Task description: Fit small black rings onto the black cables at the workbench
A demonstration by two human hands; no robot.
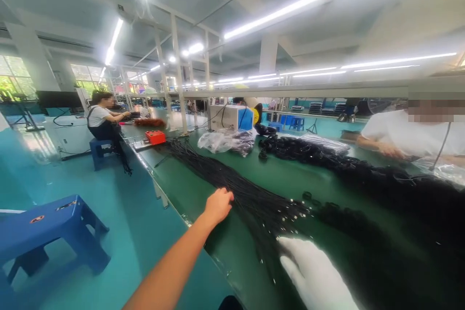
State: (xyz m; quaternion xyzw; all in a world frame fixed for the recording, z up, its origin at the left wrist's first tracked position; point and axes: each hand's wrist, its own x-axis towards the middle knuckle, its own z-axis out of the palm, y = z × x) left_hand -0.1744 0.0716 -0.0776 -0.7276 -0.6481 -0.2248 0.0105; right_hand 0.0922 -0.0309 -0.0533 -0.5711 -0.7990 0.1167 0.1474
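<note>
Black cables (pixel 254 193) lie in a long bundle along the green bench (pixel 203 189), and the bare left hand (pixel 218 205) closes on them near the bench's edge, fingers curled into the strands. White-gloved, the right hand (pixel 312 273) rests flat on the bundle's near end, fingers spread. Beyond lie plastic bags (pixel 227 140), a red box (pixel 155 136) and a white machine (pixel 230 117). A blue stool (pixel 51 232) stands on the floor to the left. Two other people work at the bench farther off.

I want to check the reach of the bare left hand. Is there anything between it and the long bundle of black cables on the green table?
Nothing visible: the left hand already rests on the bundle of black cables, its fingers curled into the strands.
</note>
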